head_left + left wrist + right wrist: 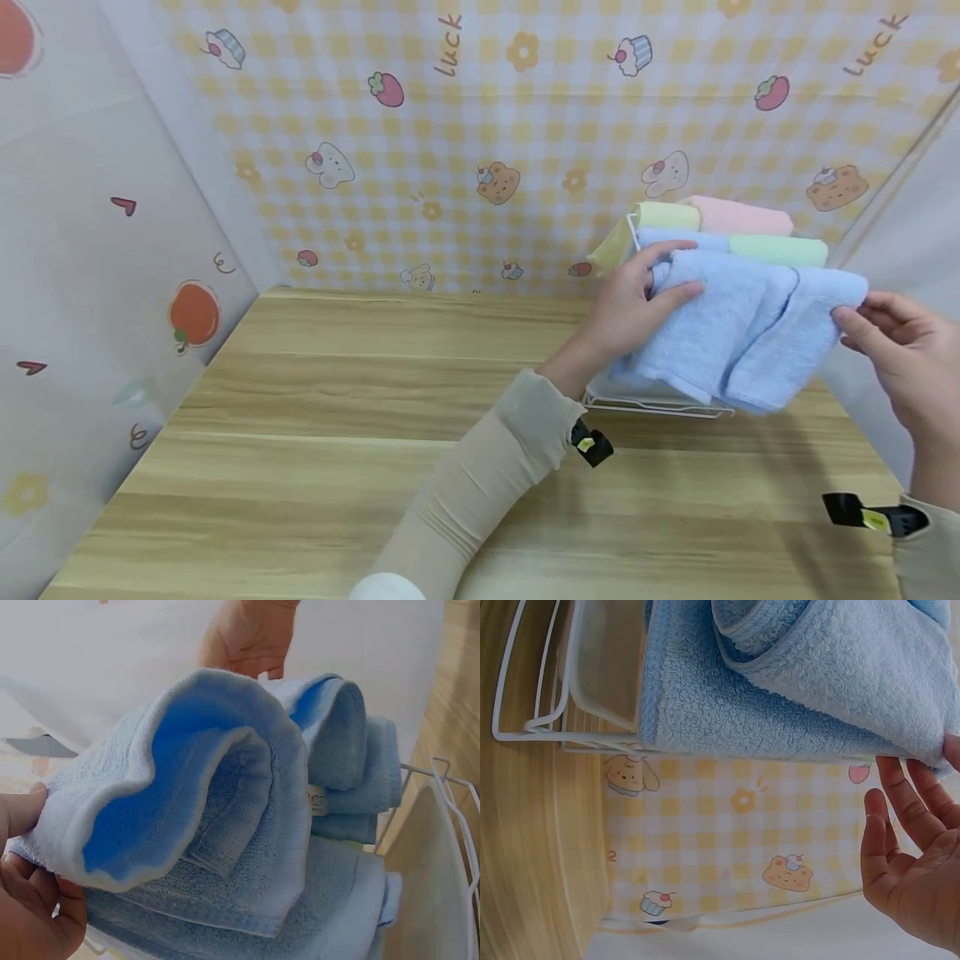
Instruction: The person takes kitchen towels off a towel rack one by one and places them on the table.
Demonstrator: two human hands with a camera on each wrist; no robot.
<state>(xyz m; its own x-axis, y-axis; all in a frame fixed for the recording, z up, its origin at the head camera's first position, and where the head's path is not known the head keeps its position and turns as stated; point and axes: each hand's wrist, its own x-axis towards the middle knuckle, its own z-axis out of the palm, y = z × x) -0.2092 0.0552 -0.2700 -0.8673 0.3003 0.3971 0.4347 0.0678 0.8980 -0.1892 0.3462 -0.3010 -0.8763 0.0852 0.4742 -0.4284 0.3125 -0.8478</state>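
Note:
A light blue terry towel [757,321], loosely rolled and folded, lies over the front of a white wire rack [660,408] at the right of the table. At its left end my left hand [626,304] grips it, thumb on top. My right hand [911,354] pinches the right end between thumb and fingers. Seen from the left wrist, the towel's rolled end [195,787] gapes open in loose layers. In the right wrist view, the fingertips of my right hand [922,855] reach under the towel's edge.
Behind the towel lie rolled cloths: yellow [667,217], pink [742,217], blue [682,239] and green [780,250]. A pale tray [607,667] sits inside the rack. Patterned cloth [450,125] hangs behind the wooden table [300,467].

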